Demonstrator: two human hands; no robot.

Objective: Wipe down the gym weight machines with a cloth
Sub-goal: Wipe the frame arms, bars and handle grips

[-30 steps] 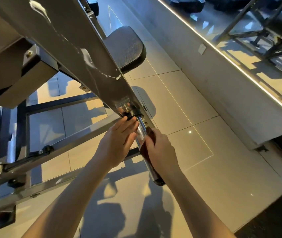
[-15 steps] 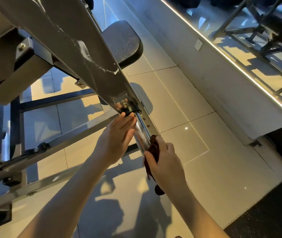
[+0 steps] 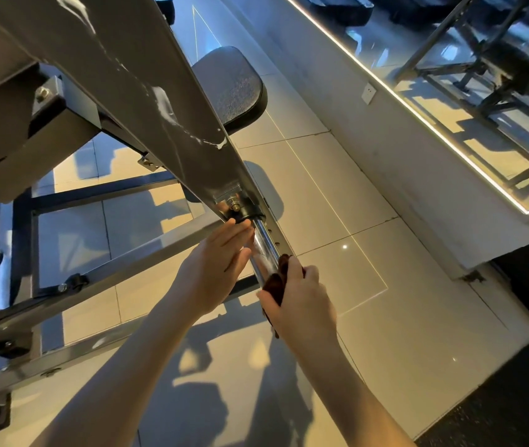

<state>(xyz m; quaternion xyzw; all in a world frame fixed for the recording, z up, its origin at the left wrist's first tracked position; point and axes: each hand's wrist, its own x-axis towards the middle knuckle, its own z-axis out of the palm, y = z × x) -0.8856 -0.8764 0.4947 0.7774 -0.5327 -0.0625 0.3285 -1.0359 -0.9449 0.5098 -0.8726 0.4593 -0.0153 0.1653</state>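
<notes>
A grey steel beam of the weight machine slants down from the upper left, streaked with white foam. At its lower end a chrome bar sticks out below a black collar. My right hand grips a dark red cloth wrapped round the lower part of the chrome bar. My left hand lies with straight fingers against the bar's left side, fingertips just under the collar. The bar's lower end is hidden behind my right hand.
A black padded seat sits behind the beam. Frame rails of the machine cross at the left above the tiled floor. A low grey wall with a lit mirror runs along the right. Dark rubber matting lies at the bottom right.
My right hand with the cloth has slid down the chrome bar, baring more of its upper part. My left hand has stayed by the collar.
</notes>
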